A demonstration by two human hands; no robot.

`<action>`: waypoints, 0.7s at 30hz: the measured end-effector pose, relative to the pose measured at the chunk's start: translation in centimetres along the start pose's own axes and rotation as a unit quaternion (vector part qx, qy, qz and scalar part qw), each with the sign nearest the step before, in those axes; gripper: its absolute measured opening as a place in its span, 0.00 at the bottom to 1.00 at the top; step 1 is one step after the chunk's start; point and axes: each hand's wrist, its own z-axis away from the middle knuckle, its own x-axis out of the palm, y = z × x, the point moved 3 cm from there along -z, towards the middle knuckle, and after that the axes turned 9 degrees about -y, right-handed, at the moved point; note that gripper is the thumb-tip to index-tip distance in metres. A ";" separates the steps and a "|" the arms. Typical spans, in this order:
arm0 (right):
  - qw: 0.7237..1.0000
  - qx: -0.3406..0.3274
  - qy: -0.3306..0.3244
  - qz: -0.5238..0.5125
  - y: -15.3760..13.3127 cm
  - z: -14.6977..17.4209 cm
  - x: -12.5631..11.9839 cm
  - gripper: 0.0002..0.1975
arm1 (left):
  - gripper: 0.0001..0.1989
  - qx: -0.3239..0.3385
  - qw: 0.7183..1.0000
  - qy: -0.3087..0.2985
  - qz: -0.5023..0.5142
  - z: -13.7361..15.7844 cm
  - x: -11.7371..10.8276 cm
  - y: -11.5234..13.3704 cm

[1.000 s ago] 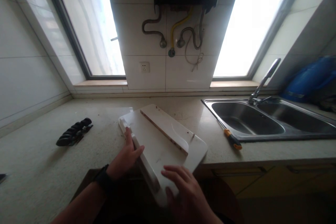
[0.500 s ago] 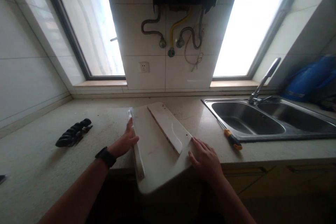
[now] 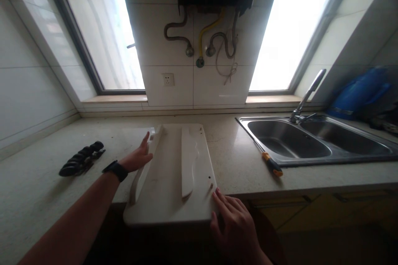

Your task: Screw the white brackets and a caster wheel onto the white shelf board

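Flanking board (image 3: 165,169): left hand (image 3: 139,157) farther, right hand (image 3: 235,218) nearer.

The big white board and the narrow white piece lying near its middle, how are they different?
The white board is wide, while the narrow piece is much slimmer.
The board rests on the counter, its near end sticking out past the front edge; the narrow piece lies on the board.
The right hand touches the board's edge, but no hand touches the narrow piece.
Both are white.
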 end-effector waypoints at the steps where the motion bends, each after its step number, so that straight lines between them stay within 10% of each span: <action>1: 1.000 -0.002 0.006 -0.005 -0.4 -0.1 -0.1 0.22 | 0.52 -0.019 0.999 -0.007 -0.027 -0.1 -0.1 0.1; 10: 0.992 -0.080 0.091 -0.030 -5.8 0.0 2.6 0.17 | 0.25 -0.211 0.938 0.120 -0.249 -3.2 -1.1 0.2; 16: 0.967 -0.147 0.205 -0.036 -10.3 -0.4 4.8 0.16 | 0.28 -0.183 0.938 0.120 -0.269 -4.4 -1.9 -0.6; 21: 0.957 -0.204 0.147 -0.141 -10.3 -1.3 4.1 0.11 | 0.27 -0.137 0.945 0.103 -0.278 -4.9 -1.4 -0.1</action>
